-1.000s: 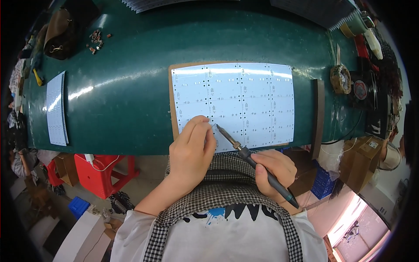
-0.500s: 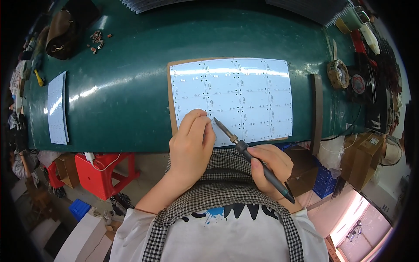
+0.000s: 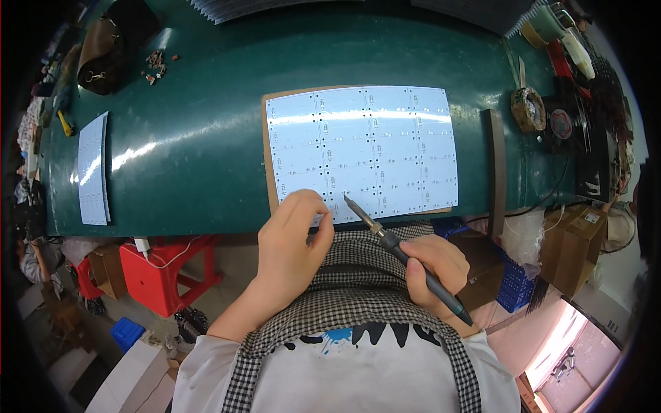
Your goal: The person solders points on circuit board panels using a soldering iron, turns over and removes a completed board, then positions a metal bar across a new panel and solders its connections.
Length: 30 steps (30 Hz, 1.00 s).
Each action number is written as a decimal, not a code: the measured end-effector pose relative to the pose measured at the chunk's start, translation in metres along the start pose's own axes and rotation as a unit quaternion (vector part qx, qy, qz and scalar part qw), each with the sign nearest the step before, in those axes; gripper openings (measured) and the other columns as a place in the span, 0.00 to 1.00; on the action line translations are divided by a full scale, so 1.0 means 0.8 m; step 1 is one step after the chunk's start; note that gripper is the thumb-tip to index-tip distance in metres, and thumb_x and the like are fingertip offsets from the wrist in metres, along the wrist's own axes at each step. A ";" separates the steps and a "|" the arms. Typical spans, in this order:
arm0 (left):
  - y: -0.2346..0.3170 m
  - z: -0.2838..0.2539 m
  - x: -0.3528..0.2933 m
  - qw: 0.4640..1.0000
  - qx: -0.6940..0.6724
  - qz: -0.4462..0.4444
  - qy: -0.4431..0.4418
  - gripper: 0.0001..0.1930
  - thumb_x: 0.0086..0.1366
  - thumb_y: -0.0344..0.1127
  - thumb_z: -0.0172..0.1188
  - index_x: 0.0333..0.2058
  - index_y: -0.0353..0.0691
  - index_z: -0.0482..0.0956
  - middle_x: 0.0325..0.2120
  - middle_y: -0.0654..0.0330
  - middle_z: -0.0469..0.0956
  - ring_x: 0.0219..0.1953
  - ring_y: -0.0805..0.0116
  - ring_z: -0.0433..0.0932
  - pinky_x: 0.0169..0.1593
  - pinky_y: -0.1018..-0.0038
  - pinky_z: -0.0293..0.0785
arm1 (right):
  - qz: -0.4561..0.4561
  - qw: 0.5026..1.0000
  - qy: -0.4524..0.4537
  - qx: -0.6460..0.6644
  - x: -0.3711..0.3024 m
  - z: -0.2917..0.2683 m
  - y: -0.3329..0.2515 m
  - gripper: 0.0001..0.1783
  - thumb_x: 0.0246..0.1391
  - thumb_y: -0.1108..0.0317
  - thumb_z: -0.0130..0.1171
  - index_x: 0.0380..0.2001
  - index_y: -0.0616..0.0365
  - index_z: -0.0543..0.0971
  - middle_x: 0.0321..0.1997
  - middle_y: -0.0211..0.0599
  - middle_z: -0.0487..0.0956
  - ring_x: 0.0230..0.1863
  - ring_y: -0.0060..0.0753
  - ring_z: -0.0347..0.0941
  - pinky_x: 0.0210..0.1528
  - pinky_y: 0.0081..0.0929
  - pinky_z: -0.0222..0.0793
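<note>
A white sheet of joined circuit boards (image 3: 396, 155), dotted with small holes and dark marks, lies on a brown backing board (image 3: 270, 165) at the table's near edge. My right hand (image 3: 438, 270) grips a soldering iron (image 3: 391, 241) like a pen. Its tip points at the lower middle of the sheet; whether it touches cannot be told. Over the sheet's near left corner is my left hand (image 3: 292, 237), fingers curled and thumb close to the forefinger. Anything pinched there is too small to make out.
A thin stack of white boards (image 3: 93, 168) lies at the left. Behind it are a brown bag (image 3: 100, 58) and small scraps (image 3: 155, 65). A dark bar (image 3: 496, 172) and a round tape-like roll (image 3: 528, 110) lie right. A red stool (image 3: 148, 275) stands below the table.
My left hand has drawn back toward me, its fingertips lower over the sheet. The soldering iron's tip has shifted slightly right and nearer to me, still in my right hand.
</note>
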<state>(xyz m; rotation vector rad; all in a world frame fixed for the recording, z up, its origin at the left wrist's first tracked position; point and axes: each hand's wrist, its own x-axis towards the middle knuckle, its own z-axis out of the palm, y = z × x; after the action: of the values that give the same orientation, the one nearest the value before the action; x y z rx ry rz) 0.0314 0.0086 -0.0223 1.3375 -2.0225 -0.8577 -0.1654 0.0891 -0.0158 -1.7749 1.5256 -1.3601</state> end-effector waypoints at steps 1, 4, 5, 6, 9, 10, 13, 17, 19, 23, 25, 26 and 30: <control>-0.002 0.002 -0.006 1.000 -0.001 0.014 -0.009 0.07 0.53 0.23 0.63 0.31 0.35 0.75 0.37 0.57 0.77 0.26 0.60 0.77 0.30 0.72 0.74 | -0.025 1.000 0.010 0.002 -0.002 0.000 0.001 0.08 0.41 0.76 0.60 0.29 0.65 0.80 0.22 0.41 0.79 0.21 0.36 0.77 0.23 0.25 0.73; -0.006 0.009 -0.007 0.998 0.028 0.053 0.005 0.07 0.53 0.23 0.62 0.31 0.36 0.74 0.36 0.58 0.78 0.27 0.61 0.78 0.30 0.72 0.74 | -0.036 0.999 0.007 -0.008 -0.007 0.002 0.004 0.07 0.41 0.75 0.60 0.28 0.64 0.80 0.22 0.40 0.78 0.20 0.35 0.76 0.21 0.24 0.72; -0.007 0.010 -0.008 0.995 0.061 0.077 0.026 0.07 0.53 0.23 0.62 0.31 0.36 0.75 0.36 0.59 0.78 0.26 0.61 0.78 0.30 0.72 0.74 | -0.037 0.999 0.006 -0.010 -0.008 0.002 0.003 0.07 0.41 0.75 0.60 0.28 0.64 0.80 0.22 0.40 0.78 0.20 0.35 0.76 0.21 0.24 0.72; -0.007 0.011 -0.008 0.995 0.058 0.077 0.026 0.07 0.53 0.23 0.62 0.31 0.36 0.75 0.36 0.59 0.78 0.26 0.61 0.78 0.30 0.72 0.74 | -0.033 0.999 0.006 -0.012 -0.008 0.002 0.001 0.08 0.41 0.75 0.60 0.28 0.64 0.80 0.22 0.40 0.78 0.20 0.35 0.76 0.21 0.24 0.72; -0.007 0.016 -0.008 0.993 0.077 0.073 0.047 0.06 0.53 0.24 0.62 0.31 0.37 0.75 0.35 0.60 0.78 0.26 0.63 0.78 0.29 0.73 0.74 | -0.029 0.999 0.010 -0.014 -0.009 0.006 0.001 0.08 0.41 0.75 0.61 0.29 0.64 0.80 0.22 0.40 0.79 0.20 0.35 0.76 0.22 0.24 0.73; -0.007 0.018 -0.008 0.993 0.080 0.067 0.053 0.06 0.53 0.24 0.62 0.31 0.37 0.75 0.36 0.60 0.78 0.25 0.64 0.78 0.28 0.73 0.74 | -0.028 0.999 0.013 -0.012 -0.010 0.007 0.002 0.08 0.40 0.76 0.61 0.29 0.64 0.80 0.22 0.40 0.79 0.20 0.35 0.76 0.22 0.24 0.73; -0.009 0.022 -0.009 0.992 0.083 0.069 0.066 0.06 0.53 0.24 0.62 0.31 0.37 0.75 0.36 0.61 0.78 0.25 0.65 0.78 0.27 0.74 0.73 | -0.020 1.000 0.009 -0.015 -0.012 0.011 0.001 0.09 0.40 0.76 0.61 0.29 0.64 0.81 0.22 0.41 0.79 0.20 0.36 0.77 0.22 0.24 0.73; -0.006 0.023 -0.010 0.991 0.088 0.070 0.067 0.06 0.53 0.24 0.62 0.30 0.36 0.76 0.36 0.61 0.78 0.24 0.65 0.78 0.27 0.73 0.73 | 0.006 1.000 -0.020 -0.020 -0.014 0.010 -0.005 0.08 0.46 0.73 0.60 0.30 0.67 0.79 0.24 0.44 0.80 0.24 0.39 0.77 0.28 0.27 0.74; -0.005 0.021 -0.012 0.992 0.091 0.064 0.057 0.05 0.53 0.24 0.62 0.30 0.35 0.77 0.36 0.60 0.77 0.25 0.64 0.78 0.27 0.73 0.73 | -0.019 1.000 0.003 -0.020 -0.014 0.013 -0.002 0.09 0.40 0.76 0.62 0.29 0.64 0.81 0.23 0.41 0.79 0.21 0.36 0.77 0.23 0.24 0.73; -0.008 0.017 -0.013 0.997 0.054 0.055 0.031 0.05 0.53 0.22 0.62 0.30 0.33 0.77 0.38 0.57 0.77 0.28 0.61 0.78 0.30 0.72 0.74 | -0.021 1.000 -0.008 -0.013 -0.017 0.010 -0.003 0.09 0.39 0.76 0.62 0.29 0.64 0.81 0.23 0.41 0.79 0.21 0.35 0.77 0.23 0.24 0.73; -0.010 0.014 -0.013 0.998 0.032 0.045 0.024 0.06 0.53 0.22 0.62 0.31 0.33 0.77 0.38 0.56 0.77 0.29 0.61 0.78 0.31 0.71 0.74 | -0.030 0.999 -0.009 -0.017 -0.017 0.009 -0.001 0.08 0.40 0.75 0.61 0.29 0.64 0.81 0.22 0.41 0.79 0.20 0.35 0.77 0.22 0.24 0.73; -0.010 0.013 -0.012 0.999 0.006 0.036 0.014 0.06 0.53 0.21 0.62 0.31 0.32 0.77 0.38 0.55 0.77 0.30 0.61 0.78 0.32 0.71 0.75 | -0.030 0.999 -0.009 -0.017 -0.017 0.008 -0.001 0.08 0.40 0.75 0.61 0.29 0.64 0.81 0.22 0.41 0.79 0.20 0.35 0.77 0.22 0.24 0.73; -0.005 0.000 -0.005 0.998 -0.055 -0.002 -0.025 0.06 0.53 0.22 0.62 0.31 0.33 0.77 0.36 0.54 0.78 0.31 0.58 0.78 0.34 0.71 0.75 | -0.033 0.999 0.016 -0.023 -0.018 -0.007 -0.005 0.07 0.43 0.74 0.60 0.28 0.66 0.80 0.21 0.41 0.78 0.19 0.36 0.76 0.21 0.25 0.72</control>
<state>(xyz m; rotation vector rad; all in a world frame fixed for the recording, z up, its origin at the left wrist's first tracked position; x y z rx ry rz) 0.0352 0.0109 -0.0259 1.2728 -1.9810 -0.9991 -0.1672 0.1055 -0.0155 -1.8545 1.5396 -1.4020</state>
